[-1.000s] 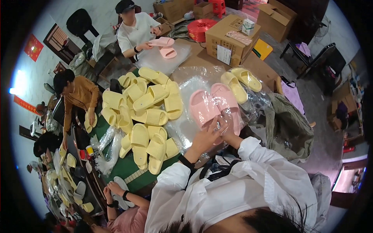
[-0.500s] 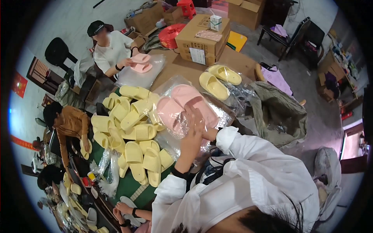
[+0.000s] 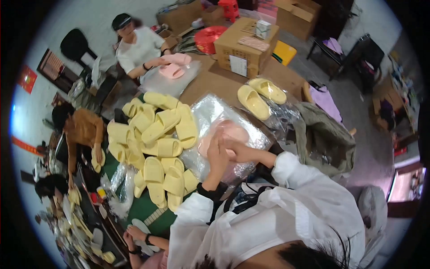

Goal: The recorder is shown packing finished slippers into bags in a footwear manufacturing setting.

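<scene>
A pair of pink slippers (image 3: 235, 130) in clear plastic sits before me, over a stack of clear plastic bags (image 3: 208, 110). My left hand (image 3: 218, 154) lies along the near left side of the pair, its fingers pressed together against it. From the right, my right hand (image 3: 240, 152) grips the near end, close against the left hand; its fingertips are partly hidden. Left of the bags is a heap of yellow slippers (image 3: 161, 125). Beyond my right hand rests a bagged pair of yellow slippers (image 3: 254, 102).
A cardboard box (image 3: 244, 51) stands at the table's far side, near a red roll (image 3: 210, 39). A grey-green sack (image 3: 324, 136) hangs open at the right. Across the table, a person in white (image 3: 139, 49) handles pink slippers (image 3: 174, 65); others sit at left.
The pink slippers have come nearer and lower, turned in my hands, uncovering the bag stack. My right hand now shows more fully. The whole view has shifted slightly.
</scene>
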A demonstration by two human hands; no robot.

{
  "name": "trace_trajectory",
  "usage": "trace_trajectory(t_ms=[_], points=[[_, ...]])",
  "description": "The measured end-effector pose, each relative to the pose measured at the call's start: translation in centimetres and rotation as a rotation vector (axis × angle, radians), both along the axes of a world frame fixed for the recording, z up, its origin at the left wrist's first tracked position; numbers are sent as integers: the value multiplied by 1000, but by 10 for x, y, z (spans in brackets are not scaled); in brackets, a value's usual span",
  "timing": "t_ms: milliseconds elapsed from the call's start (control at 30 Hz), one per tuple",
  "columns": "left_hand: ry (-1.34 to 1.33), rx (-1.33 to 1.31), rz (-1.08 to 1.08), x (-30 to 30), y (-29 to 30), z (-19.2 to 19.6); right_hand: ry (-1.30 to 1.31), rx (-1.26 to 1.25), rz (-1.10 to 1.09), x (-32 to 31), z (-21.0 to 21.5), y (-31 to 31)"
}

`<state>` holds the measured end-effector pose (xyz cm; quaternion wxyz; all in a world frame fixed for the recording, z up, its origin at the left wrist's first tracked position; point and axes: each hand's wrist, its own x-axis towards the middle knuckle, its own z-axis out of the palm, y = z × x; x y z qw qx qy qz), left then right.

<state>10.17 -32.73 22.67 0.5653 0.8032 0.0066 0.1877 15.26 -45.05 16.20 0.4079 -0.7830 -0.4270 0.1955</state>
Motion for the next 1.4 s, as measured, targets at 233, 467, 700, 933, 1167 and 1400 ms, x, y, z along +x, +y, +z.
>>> trace_trajectory(t_ms=[233, 467, 700, 933, 1167, 1400], points=[[131, 204, -306, -8, -31, 5, 387, 7, -101, -28, -27, -1], [18, 362, -90, -46, -13, -1, -1211, -441, -382, 184, -5, -88], [643, 247, 427, -140, 80, -93, -1058, 77, -702, 220, 70, -79], [520, 243, 896, -156, 149, -112, -527, -476, -1002, 226, -67, -141], [296, -602, 1004, -129, 204, -160, -870, -4, -1344, 119, -2, -74], [125, -650, 982, -73, 180, -72, -354, 132, -741, 21, -10, -49]])
